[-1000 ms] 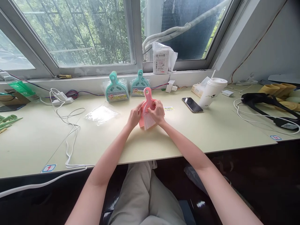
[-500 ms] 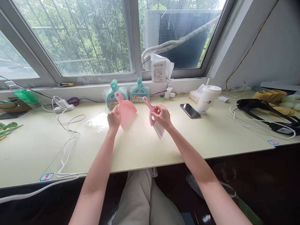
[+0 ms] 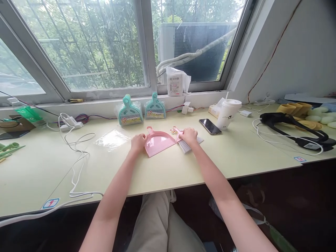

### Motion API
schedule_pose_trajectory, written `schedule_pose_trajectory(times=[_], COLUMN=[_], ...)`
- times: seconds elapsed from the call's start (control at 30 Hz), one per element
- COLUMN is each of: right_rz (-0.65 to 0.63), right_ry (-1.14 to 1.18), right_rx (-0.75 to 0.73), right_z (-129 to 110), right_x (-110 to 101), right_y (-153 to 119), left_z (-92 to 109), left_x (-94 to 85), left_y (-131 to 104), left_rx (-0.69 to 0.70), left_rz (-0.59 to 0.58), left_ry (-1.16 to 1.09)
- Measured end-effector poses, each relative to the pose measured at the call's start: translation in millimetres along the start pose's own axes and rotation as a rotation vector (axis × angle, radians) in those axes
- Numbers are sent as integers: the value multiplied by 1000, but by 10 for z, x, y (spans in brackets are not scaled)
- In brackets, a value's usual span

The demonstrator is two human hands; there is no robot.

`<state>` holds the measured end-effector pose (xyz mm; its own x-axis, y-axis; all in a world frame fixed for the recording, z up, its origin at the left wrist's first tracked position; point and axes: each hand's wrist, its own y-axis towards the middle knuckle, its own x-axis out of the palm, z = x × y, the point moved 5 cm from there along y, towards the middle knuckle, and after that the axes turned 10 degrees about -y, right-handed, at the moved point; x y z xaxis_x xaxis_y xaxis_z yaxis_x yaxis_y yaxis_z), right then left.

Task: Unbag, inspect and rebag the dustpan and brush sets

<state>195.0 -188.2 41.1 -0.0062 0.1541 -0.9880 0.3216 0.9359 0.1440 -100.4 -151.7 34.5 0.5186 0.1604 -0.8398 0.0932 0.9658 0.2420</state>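
A pink dustpan [image 3: 159, 143] lies on the pale table, its broad open edge facing me. My left hand [image 3: 139, 142] is closed on the dustpan's left side. To its right, my right hand [image 3: 189, 135] grips a small pink hand brush [image 3: 186, 146] whose pale bristles point toward me and rest on the table. The brush is close beside the dustpan's right corner. A small colourful printed piece [image 3: 173, 131] lies behind the brush handle; what it is I cannot make out.
Packaged green dustpan sets [image 3: 130, 112] lean at the wall. A clear plastic bag [image 3: 112, 139] lies left of the dustpan. A phone [image 3: 210, 126] and a white cup [image 3: 228, 113] stand to the right, with a black strapped device [image 3: 296, 129] farther over. White cables [image 3: 78, 150] trail along the left.
Both hands have come down. The dustpan has turned from upright to lying on the table, and the brush has swung closer to it with its bristles lowered.
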Motion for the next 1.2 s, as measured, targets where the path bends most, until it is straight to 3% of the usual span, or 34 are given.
schedule_pose_trajectory(times=[0.23, 0.43, 0.63, 0.77, 0.83, 0.93, 0.97, 1.0, 1.03, 1.13, 1.2], right_rz=[-9, 20, 130, 47, 37, 74, 85, 91, 94, 85, 78], right_ry=[35, -49, 89, 202, 182, 150, 155, 165, 178, 213, 237], right_rx=[12, -60, -76, -266, -341, -403, -417, -427, -436, -472, -504], right_z=[44, -14, -4, -221, -357, -499, -524, -538, -545, -555, -570], right_x=[28, 65, -146, -215, -201, -151, -132, -112, -93, -45, -25], right_y=[42, 39, 3, -128, -214, -292, -297, -292, -282, -248, -248], left_z=[-3, -69, -20, 220, 439, 757, 809, 827, 813, 668, 564], left_x=[-35, 26, 98, 251, 320, 390, 381, 351, 297, 86, 64], left_y=[-11, 24, 5, -125, -229, -413, -437, -423, -378, -231, -195], left_rx=[-16, -45, 6, 21, 117, 303, 342, 373, 404, 529, 589], left_rz=[-24, -190, -243, -397, -520, -805, -831, -785, -665, -177, -56], left_ry=[16, -129, -232, -411, -518, -663, -680, -673, -641, -402, -240])
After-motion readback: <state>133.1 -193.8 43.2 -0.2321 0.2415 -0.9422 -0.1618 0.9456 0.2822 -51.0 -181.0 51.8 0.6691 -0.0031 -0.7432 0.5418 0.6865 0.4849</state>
